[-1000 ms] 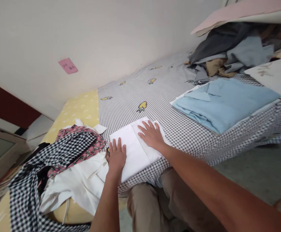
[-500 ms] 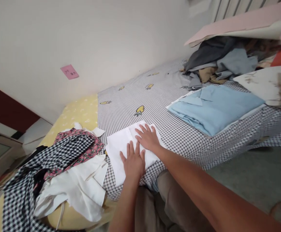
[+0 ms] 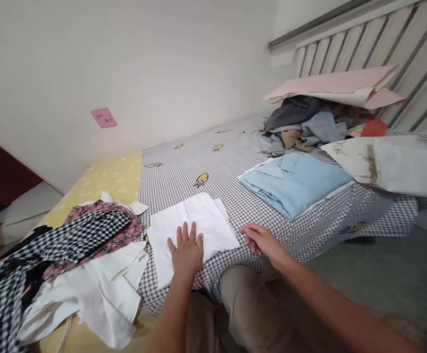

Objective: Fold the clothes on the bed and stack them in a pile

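A folded white garment point(image 3: 206, 223) lies on the checked bed cover in front of my knees. My left hand point(image 3: 187, 250) rests flat on it, palm down with fingers spread. Just off the garment's right corner hovers my right hand point(image 3: 263, 241), its fingers curled in and nothing seen in them. To the right lies a neatly folded light blue shirt point(image 3: 297, 179) with its collar up top, over something white. At the left is a loose heap: a black-and-white checked garment point(image 3: 88, 235), a pink floral cloth point(image 3: 134, 228) and a crumpled white garment point(image 3: 99, 289).
Grey and brown clothes point(image 3: 301, 122) are piled at the far right beneath a pink sheet point(image 3: 331, 86). A stained white bag-like item point(image 3: 400, 159) lies near them. Behind stand a radiator point(image 3: 364, 44) and a wall with a pink note point(image 3: 103, 117). The bed's edge drops to the floor.
My right hand has lifted off the white garment, moved right and curled its fingers. My left hand stays flat on the cloth. The view has shifted to the right.
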The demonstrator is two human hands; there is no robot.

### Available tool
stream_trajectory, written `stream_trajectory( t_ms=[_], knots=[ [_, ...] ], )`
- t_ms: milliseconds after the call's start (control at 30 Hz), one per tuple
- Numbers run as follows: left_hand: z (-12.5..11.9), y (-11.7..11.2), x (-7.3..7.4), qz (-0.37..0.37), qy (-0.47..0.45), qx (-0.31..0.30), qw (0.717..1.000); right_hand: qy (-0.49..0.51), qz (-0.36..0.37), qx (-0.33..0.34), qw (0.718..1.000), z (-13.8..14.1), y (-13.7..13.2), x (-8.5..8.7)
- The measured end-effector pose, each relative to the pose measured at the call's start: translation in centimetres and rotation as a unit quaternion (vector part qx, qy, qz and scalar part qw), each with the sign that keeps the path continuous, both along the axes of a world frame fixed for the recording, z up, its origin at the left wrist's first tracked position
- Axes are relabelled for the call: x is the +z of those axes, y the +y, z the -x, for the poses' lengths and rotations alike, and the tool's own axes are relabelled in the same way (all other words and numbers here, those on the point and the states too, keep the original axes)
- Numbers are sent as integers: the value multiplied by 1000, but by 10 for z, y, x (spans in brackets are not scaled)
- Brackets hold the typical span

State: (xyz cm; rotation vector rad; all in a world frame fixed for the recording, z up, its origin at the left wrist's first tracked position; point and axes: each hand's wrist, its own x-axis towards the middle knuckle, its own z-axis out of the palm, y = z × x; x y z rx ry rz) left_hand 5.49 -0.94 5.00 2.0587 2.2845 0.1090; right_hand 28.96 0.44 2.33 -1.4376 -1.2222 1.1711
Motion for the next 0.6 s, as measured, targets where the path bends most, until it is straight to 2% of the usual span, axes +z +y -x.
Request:
stream_trajectory(
  t_ms=[133,233,300,433,533,600],
  knots=[
    [-1,0,2,-4,-5,3,1000,143,95,67,983,10,-47,-12],
    [-3,0,2,1,-9,10,1000,202,137,70,967,28,-54,-13],
    [-3,0,2,4,-10,11,1000,194,143,60,969,39,-49,-13],
    [-2,0,0,-4,-15,12,1000,123,103,9,987,48,-34,-17],
    [-2,0,1,4,-18,14,1000,73,32,-18,997,45,-29,-18],
    [-2,0,2,12,-15,13,1000,3,-23,-22,999,42,-30,-18]
  ],
)
